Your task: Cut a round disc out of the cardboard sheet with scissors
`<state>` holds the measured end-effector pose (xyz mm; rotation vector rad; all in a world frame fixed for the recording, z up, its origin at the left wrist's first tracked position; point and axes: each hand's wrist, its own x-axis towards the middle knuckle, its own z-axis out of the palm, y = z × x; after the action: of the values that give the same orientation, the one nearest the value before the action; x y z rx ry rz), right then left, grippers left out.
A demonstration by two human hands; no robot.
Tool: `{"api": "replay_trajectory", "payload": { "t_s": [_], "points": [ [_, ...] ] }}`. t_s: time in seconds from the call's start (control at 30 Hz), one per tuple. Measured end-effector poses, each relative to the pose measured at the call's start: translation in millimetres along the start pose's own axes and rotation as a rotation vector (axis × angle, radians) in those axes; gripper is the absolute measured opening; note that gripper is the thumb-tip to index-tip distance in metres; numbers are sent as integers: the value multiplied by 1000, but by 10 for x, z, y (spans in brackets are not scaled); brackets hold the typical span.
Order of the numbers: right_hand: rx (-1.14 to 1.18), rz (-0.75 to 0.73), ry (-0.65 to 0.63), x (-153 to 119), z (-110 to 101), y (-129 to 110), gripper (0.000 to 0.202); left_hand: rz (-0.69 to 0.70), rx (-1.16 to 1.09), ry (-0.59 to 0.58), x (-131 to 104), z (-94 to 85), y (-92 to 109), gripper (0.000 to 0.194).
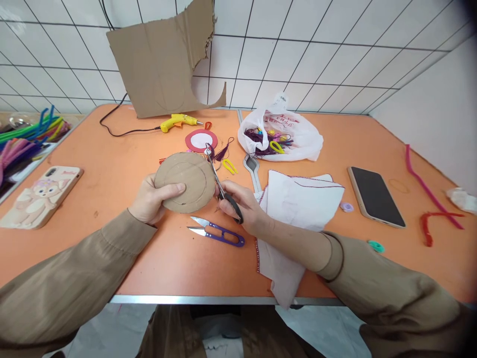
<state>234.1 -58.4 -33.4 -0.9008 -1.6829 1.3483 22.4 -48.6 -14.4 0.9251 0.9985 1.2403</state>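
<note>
A round cardboard disc (194, 174) with a circle drawn inside its edge is pinched at its left side by my left hand (151, 201), thumb on top. My right hand (242, 204) grips a pair of scissors (234, 205) by the black handles. Their metal blades point up and away, alongside the disc's right edge; I cannot tell whether they touch the card. Below the disc lie purple thread snips (218, 233). Beyond it are a red ring with a white centre (201, 140), a dark tassel (223, 150) and a yellow clip (230, 166).
A yellow glue gun (181, 122) with a black cord lies behind, before a large cut cardboard sheet (160, 64) leaning on the tiled wall. A white plastic bag (298, 136), white cloth (298, 204), dark-screened phone (376, 196) and pipe cleaners (428, 184) are to the right. A cartoon-cased phone (42, 196) lies left.
</note>
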Motion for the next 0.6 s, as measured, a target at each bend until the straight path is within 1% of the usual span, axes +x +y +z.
{"api": "replay_trajectory", "payload": {
  "t_s": [0.17, 0.4, 0.5, 0.6],
  "points": [
    [-28, 13, 3, -8, 0, -22, 21, 4, -20, -1, 9, -8, -21, 27],
    [-83, -5, 20, -8, 15, 11, 17, 31, -12, -39, 23, -34, 25, 26],
    [-15, -3, -9, -5, 11, 25, 23, 7, -7, -52, 45, -60, 9, 30],
    [108, -10, -55, 8, 3, 30, 35, -36, -14, -81, 72, -76, -31, 34]
  ]
}}
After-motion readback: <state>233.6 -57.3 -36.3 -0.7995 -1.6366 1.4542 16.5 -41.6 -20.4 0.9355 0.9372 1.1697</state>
